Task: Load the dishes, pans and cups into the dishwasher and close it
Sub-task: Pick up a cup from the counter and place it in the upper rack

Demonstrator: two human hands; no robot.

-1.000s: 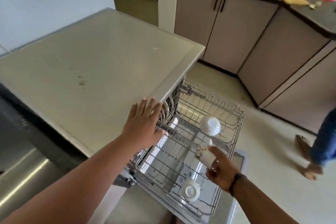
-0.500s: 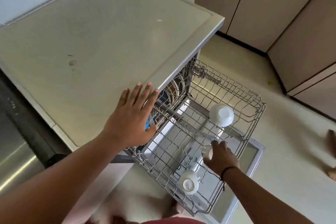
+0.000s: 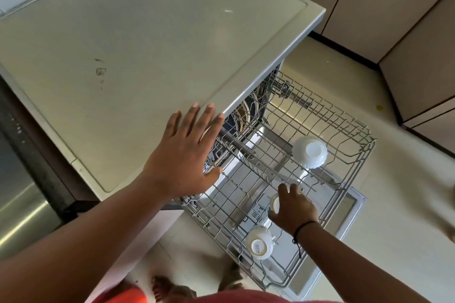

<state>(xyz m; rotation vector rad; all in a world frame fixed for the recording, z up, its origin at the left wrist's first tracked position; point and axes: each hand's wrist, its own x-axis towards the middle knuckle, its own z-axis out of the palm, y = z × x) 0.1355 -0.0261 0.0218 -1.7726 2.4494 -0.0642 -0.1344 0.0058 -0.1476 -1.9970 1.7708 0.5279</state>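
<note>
The grey flat top of the dishwasher (image 3: 147, 39) serves as a brace: the left hand (image 3: 183, 157) lies flat on its front edge, fingers straight, holding nothing. Below it the pulled-out grey wire upper rack (image 3: 349, 130) hangs over the open door (image 3: 344, 206). An upturned white scalloped bowl (image 3: 310, 152) sits at the rack's far side, an upturned white cup with a printed base (image 3: 259, 243) at the near side. Between them the right hand (image 3: 293, 206) has its grip curled round a small white cup (image 3: 275, 204), low in the rack. Judged from this, seat it mouth-down between the tines, clear of both neighbours, and let go only once it rests steady.
</note>
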